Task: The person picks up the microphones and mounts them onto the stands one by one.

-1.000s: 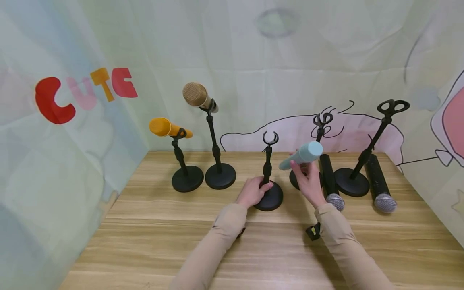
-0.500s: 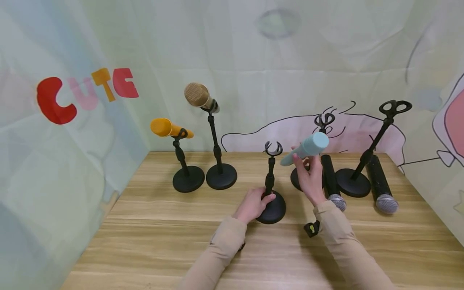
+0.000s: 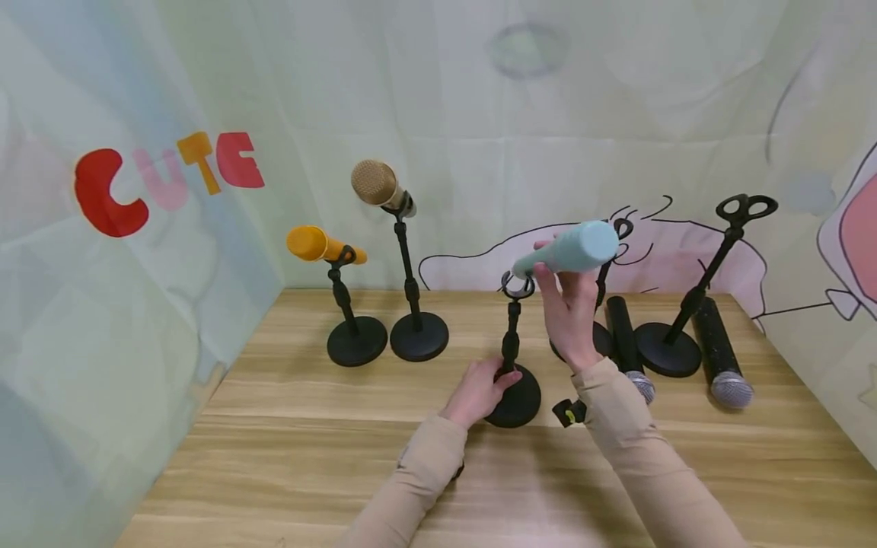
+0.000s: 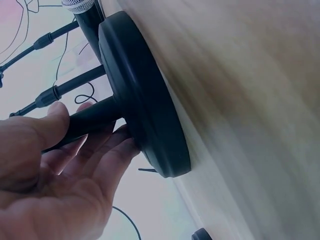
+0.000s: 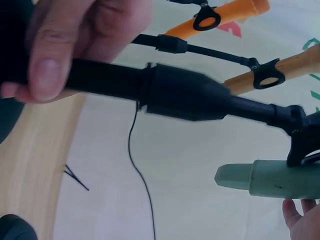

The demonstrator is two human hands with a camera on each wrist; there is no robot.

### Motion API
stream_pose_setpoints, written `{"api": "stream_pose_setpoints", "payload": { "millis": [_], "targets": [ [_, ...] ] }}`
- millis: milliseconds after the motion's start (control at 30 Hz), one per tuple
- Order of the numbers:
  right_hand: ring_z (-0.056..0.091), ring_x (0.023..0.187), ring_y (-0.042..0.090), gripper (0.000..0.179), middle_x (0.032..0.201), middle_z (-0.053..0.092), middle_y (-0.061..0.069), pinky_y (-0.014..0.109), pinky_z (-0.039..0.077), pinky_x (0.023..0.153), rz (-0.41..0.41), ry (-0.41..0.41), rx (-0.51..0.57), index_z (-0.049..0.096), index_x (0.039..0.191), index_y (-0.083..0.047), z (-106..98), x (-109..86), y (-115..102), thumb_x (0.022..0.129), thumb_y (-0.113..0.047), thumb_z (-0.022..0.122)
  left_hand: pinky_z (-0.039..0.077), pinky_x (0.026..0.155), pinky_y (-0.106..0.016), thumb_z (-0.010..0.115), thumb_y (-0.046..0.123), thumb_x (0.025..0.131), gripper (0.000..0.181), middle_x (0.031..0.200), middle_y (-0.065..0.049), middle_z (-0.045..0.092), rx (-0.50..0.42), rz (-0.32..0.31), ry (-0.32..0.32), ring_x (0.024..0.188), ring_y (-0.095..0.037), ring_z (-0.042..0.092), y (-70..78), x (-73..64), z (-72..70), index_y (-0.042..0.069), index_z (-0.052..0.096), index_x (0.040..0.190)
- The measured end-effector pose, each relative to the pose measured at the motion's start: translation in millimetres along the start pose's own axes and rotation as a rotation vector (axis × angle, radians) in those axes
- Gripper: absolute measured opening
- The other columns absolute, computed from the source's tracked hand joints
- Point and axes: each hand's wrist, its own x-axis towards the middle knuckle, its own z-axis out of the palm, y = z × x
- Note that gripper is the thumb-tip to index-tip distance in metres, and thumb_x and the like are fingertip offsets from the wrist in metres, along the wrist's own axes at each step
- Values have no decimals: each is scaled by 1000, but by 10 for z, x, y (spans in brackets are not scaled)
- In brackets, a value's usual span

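Note:
My left hand (image 3: pixel 483 390) grips the lower pole of a black microphone stand (image 3: pixel 510 342), just above its round base (image 4: pixel 145 100). Thumb and fingers wrap the pole from both sides in the left wrist view. My right hand (image 3: pixel 574 316) holds a light blue microphone (image 3: pixel 578 250) from below, its thick end pointing right and towards me. The narrow tail end overlaps the stand's open C-shaped clip (image 3: pixel 518 285) in the head view. From the right wrist, the microphone (image 5: pixel 277 180) appears right beside the clip (image 5: pixel 304 142), with my right fingertips under it.
To the left, an orange microphone (image 3: pixel 311 243) and a gold microphone (image 3: pixel 375 183) rest in their stands. Two black microphones (image 3: pixel 622 327) (image 3: pixel 718 354) lie on the wooden table (image 3: pixel 288 457) at right, near a tall stand (image 3: pixel 699 281). Another stand (image 3: pixel 601 285) is partly hidden behind my right hand.
My left hand has drawn the stand towards me, and it has since stayed nearly in place. My right hand has raised the light blue microphone and moved it left to the clip.

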Motion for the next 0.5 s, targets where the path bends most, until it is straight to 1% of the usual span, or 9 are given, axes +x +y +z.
{"api": "stream_pose_setpoints", "payload": {
  "millis": [33, 100, 167, 200, 233, 300, 400, 467, 500],
  "targets": [
    [62, 120, 12, 59, 124, 64, -10, 35, 45, 112, -10, 2, 15, 40, 130, 13, 24, 13, -2, 101, -35, 60, 56, 85, -40, 61, 28, 100, 25, 96, -12, 77, -6, 1, -1, 96, -32, 71, -2, -5, 2, 6, 70, 96],
    [61, 120, 12, 60, 124, 63, -10, 31, 45, 111, -31, 2, 37, 42, 128, 14, 66, 37, -11, 100, -36, 61, 56, 82, -37, 61, 27, 100, 24, 95, -12, 76, -15, 1, -1, 93, -31, 72, -6, -9, 3, 6, 71, 96],
    [60, 120, 8, 62, 124, 60, -19, 30, 45, 111, -47, -10, 33, 43, 127, 14, 99, 55, -17, 99, -39, 62, 55, 77, -33, 61, 26, 100, 23, 93, -11, 76, -23, 9, 2, 88, -27, 72, -17, -8, 4, 6, 71, 94],
    [59, 120, 6, 61, 125, 61, -17, 29, 45, 110, -54, -21, 26, 45, 127, 13, 112, 60, -16, 99, -38, 62, 54, 75, -31, 61, 25, 100, 23, 91, -11, 76, -30, 11, 1, 85, -25, 71, -19, -7, 2, 5, 70, 94],
    [58, 120, 5, 60, 125, 62, -13, 28, 45, 109, -61, -33, 15, 46, 126, 13, 123, 60, -14, 99, -39, 62, 53, 74, -29, 61, 24, 101, 23, 90, -11, 75, -32, 14, 0, 83, -23, 70, -20, -6, 0, 5, 70, 93],
    [58, 120, 4, 59, 124, 65, 2, 27, 46, 107, -85, -62, -14, 48, 125, 12, 139, 55, -6, 99, -39, 61, 50, 71, -27, 60, 24, 101, 22, 88, -11, 75, -33, 10, -6, 78, -19, 67, -25, -4, 1, 5, 70, 93],
    [58, 120, 7, 58, 121, 63, 22, 26, 46, 106, -117, -98, -70, 51, 125, 10, 156, 47, 17, 100, -42, 59, 48, 69, -25, 60, 25, 101, 23, 87, -11, 74, -25, 0, -18, 75, -16, 65, -24, 4, 2, 5, 69, 93],
    [58, 119, 10, 58, 120, 61, 28, 27, 45, 106, -136, -106, -96, 52, 125, 9, 168, 46, 29, 100, -43, 58, 47, 68, -25, 60, 26, 101, 23, 87, -11, 74, -23, -8, -25, 75, -16, 64, -21, 9, 1, 6, 69, 94],
    [59, 119, 12, 58, 120, 62, 29, 28, 45, 106, -143, -108, -105, 52, 124, 9, 174, 46, 37, 100, -43, 58, 47, 69, -25, 59, 26, 101, 23, 87, -10, 74, -24, -11, -27, 75, -16, 64, -18, 11, -2, 6, 69, 94]
  ]
}}
